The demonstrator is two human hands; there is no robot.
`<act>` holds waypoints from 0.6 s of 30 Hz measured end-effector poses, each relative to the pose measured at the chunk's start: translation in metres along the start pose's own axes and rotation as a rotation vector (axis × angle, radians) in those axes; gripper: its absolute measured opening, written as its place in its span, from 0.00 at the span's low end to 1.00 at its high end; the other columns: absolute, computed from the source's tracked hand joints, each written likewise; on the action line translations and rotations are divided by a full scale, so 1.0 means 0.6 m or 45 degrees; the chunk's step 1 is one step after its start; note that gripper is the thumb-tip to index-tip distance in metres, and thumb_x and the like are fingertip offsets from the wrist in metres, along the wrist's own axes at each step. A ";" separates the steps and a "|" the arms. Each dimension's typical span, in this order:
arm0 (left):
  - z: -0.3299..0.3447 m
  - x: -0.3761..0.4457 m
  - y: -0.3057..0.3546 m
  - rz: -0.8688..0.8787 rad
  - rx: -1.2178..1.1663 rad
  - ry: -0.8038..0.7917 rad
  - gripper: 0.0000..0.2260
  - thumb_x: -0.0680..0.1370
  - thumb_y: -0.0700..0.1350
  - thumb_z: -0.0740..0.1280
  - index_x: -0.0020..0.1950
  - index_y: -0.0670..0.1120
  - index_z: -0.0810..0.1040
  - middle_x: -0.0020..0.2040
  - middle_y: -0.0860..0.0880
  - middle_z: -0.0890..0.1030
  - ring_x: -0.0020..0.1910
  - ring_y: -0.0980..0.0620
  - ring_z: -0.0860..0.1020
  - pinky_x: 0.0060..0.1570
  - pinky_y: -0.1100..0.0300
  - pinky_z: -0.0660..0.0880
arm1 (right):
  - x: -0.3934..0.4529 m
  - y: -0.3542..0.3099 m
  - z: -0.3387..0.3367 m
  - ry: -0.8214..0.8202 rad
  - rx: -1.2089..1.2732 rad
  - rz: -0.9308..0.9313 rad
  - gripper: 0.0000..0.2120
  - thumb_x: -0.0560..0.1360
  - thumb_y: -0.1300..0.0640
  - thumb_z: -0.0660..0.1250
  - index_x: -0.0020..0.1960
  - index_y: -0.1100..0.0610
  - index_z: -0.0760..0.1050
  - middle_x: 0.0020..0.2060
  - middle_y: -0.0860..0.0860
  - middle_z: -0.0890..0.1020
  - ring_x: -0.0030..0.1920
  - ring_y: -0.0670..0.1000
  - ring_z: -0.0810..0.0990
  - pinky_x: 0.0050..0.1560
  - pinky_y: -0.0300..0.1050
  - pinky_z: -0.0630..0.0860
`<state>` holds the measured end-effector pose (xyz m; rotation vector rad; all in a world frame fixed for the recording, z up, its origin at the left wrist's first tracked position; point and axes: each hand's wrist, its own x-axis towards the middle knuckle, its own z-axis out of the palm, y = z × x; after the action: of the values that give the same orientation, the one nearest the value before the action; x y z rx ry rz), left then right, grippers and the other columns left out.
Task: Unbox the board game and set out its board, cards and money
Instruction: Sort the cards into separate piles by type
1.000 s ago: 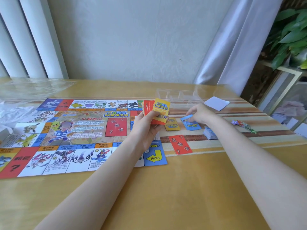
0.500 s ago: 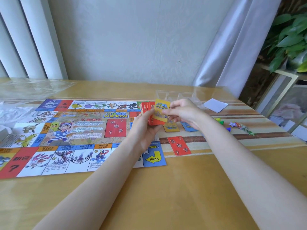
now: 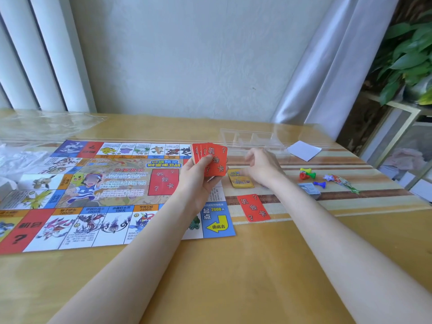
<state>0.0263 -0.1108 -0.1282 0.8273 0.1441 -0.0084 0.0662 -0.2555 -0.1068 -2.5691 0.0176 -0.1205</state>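
The colourful game board (image 3: 100, 195) lies unfolded on the table's left half. My left hand (image 3: 198, 181) holds a fan of red cards (image 3: 211, 159) upright above the board's right edge. My right hand (image 3: 263, 168) hovers just right of them, fingers loosely curled, its fingertips at a yellow card pile (image 3: 240, 178) on the table. A single red card (image 3: 253, 208) lies flat nearer to me. A small stack of blue-grey cards or money (image 3: 309, 189) sits right of my right wrist.
A clear plastic tray (image 3: 252, 139) stands behind my hands, a white paper (image 3: 304, 150) to its right. Coloured pawns (image 3: 308, 175) and a small packet (image 3: 343, 182) lie at the right. Crumpled plastic wrap (image 3: 21, 157) is at the far left. A plant shelf (image 3: 402, 108) borders the table's right.
My right hand took the yellow card off the fan and laid it on the yellow pile. The fan in my left hand now shows only red cards.
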 end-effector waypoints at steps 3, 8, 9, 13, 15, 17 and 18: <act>-0.002 0.001 -0.001 0.001 0.027 -0.021 0.03 0.79 0.37 0.62 0.52 0.41 0.75 0.47 0.42 0.81 0.45 0.47 0.80 0.47 0.54 0.80 | -0.005 -0.016 -0.008 -0.131 0.650 -0.061 0.10 0.75 0.53 0.67 0.51 0.60 0.77 0.45 0.55 0.78 0.40 0.50 0.75 0.39 0.42 0.73; 0.004 -0.004 0.002 -0.107 0.011 -0.121 0.11 0.80 0.41 0.61 0.60 0.37 0.75 0.55 0.39 0.80 0.52 0.44 0.80 0.54 0.54 0.77 | -0.017 -0.026 0.001 -0.279 0.753 -0.125 0.12 0.73 0.55 0.71 0.50 0.65 0.78 0.34 0.52 0.78 0.31 0.45 0.73 0.28 0.36 0.67; 0.006 -0.007 0.003 -0.131 -0.030 -0.131 0.11 0.80 0.41 0.60 0.59 0.36 0.74 0.55 0.38 0.80 0.53 0.43 0.79 0.55 0.53 0.77 | -0.016 -0.024 0.003 -0.249 0.774 -0.114 0.12 0.72 0.56 0.71 0.49 0.65 0.78 0.33 0.51 0.78 0.30 0.45 0.72 0.27 0.35 0.66; 0.008 -0.009 0.003 -0.049 0.054 -0.150 0.08 0.81 0.38 0.57 0.54 0.40 0.75 0.49 0.42 0.80 0.47 0.47 0.79 0.53 0.54 0.76 | -0.016 -0.012 -0.008 -0.179 0.861 -0.064 0.03 0.73 0.61 0.70 0.46 0.58 0.78 0.37 0.50 0.79 0.34 0.46 0.73 0.30 0.36 0.68; 0.009 -0.009 0.000 0.034 0.190 -0.164 0.07 0.81 0.38 0.58 0.54 0.43 0.75 0.47 0.45 0.81 0.45 0.50 0.80 0.52 0.56 0.76 | -0.019 -0.006 -0.011 -0.198 0.882 -0.071 0.07 0.73 0.62 0.69 0.51 0.59 0.78 0.42 0.53 0.81 0.39 0.48 0.76 0.33 0.37 0.69; 0.011 -0.011 -0.003 0.067 0.227 -0.166 0.06 0.80 0.38 0.61 0.53 0.45 0.76 0.47 0.46 0.81 0.43 0.51 0.80 0.50 0.57 0.77 | -0.024 -0.005 -0.011 -0.232 0.951 -0.070 0.10 0.73 0.61 0.70 0.54 0.61 0.78 0.46 0.54 0.82 0.42 0.49 0.77 0.34 0.37 0.69; 0.011 -0.011 -0.004 0.077 0.228 -0.164 0.06 0.79 0.38 0.61 0.53 0.45 0.76 0.47 0.47 0.82 0.43 0.52 0.80 0.49 0.57 0.78 | -0.027 -0.005 -0.011 -0.238 0.978 -0.062 0.09 0.73 0.61 0.70 0.53 0.61 0.79 0.45 0.55 0.82 0.42 0.50 0.77 0.33 0.37 0.68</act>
<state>0.0205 -0.1177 -0.1248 1.0071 -0.0034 -0.0175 0.0496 -0.2562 -0.1011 -1.8038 -0.1364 0.0846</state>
